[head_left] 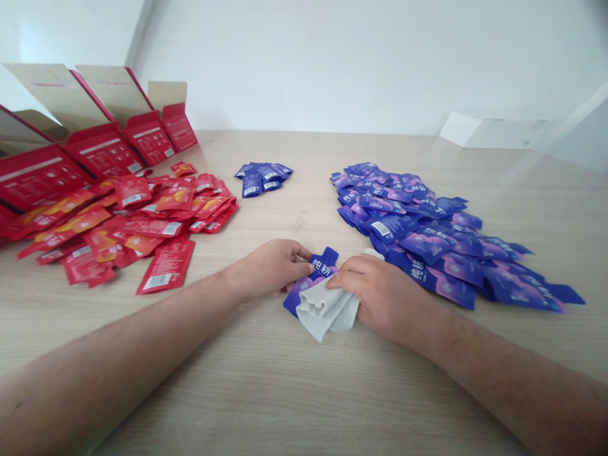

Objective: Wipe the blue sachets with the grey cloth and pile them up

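Sachet: one blue sachet point(319, 269) lies flat on the table point(304, 392), front and centre, between the two hands.
Long axis: runs from near-left to far-right, printed end pointing away (near end hidden under cloth).
Cloth: grey cloth point(325, 310), folded, lies over the sachet's near half and touches it.
Left hand: left hand point(268, 266) comes in from the left, thumb and fingertips pinching the sachet's left edge.
Right hand: right hand point(380, 291) comes in from the right, fingers curled, pressing down on the cloth.
Nearer hand: both in contact; only the left touches the sachet directly.
Right of hands: large blue pile point(441, 244), just beside the right hand.
Far centre: small blue pile point(263, 177), well apart.
Left: red sachets point(133, 221) spread loosely; open red cartons point(95, 145) behind them.
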